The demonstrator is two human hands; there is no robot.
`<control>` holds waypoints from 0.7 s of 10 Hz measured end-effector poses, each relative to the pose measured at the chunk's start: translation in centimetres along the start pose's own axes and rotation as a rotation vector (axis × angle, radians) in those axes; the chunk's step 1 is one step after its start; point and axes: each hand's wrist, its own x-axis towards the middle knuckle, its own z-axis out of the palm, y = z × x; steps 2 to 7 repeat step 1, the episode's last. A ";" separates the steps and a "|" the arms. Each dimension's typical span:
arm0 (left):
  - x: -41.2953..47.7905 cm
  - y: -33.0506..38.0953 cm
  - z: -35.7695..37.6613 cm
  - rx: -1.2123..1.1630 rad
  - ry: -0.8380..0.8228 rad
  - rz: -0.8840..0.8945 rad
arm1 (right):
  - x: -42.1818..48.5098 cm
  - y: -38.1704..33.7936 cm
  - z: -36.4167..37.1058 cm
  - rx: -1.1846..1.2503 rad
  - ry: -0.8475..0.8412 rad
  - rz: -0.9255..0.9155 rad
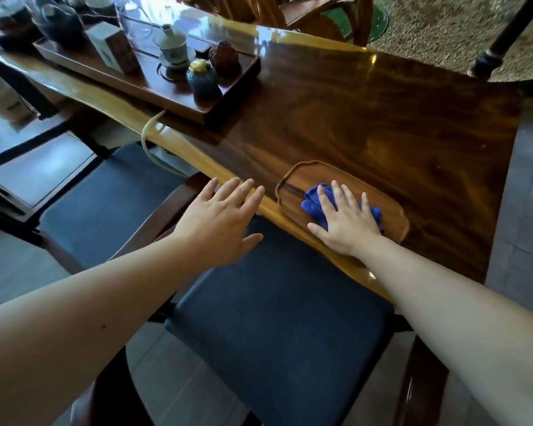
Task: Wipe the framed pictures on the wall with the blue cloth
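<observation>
A crumpled blue cloth [313, 202] lies in a small wooden tray [293, 176] near the front edge of a polished wooden table [382, 124]. My right hand [343, 224] lies flat on the cloth with fingers spread, covering most of it. My left hand [220, 218] hovers open, fingers apart, over the table's front edge and a chair, holding nothing. No framed pictures or wall are in view.
A dark tea tray [228, 106] at the back left carries a lidded cup [171, 46], a small blue jar [203, 78], a box [114, 47] and glassware. A chair with a dark blue cushion [274, 302] stands under my arms. A hose [150, 139] hangs off the table edge.
</observation>
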 end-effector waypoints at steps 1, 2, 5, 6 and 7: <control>-2.0 -1.4 -1.4 0.054 0.012 -0.051 | -0.8 -1.7 -1.3 -0.022 0.079 -0.080; -2.0 -1.4 -1.4 0.054 0.012 -0.051 | -0.8 -1.7 -1.3 -0.022 0.079 -0.080; -2.0 -1.4 -1.4 0.054 0.012 -0.051 | -0.8 -1.7 -1.3 -0.022 0.079 -0.080; -2.0 -1.4 -1.4 0.054 0.012 -0.051 | -0.8 -1.7 -1.3 -0.022 0.079 -0.080; -2.0 -1.4 -1.4 0.054 0.012 -0.051 | -0.8 -1.7 -1.3 -0.022 0.079 -0.080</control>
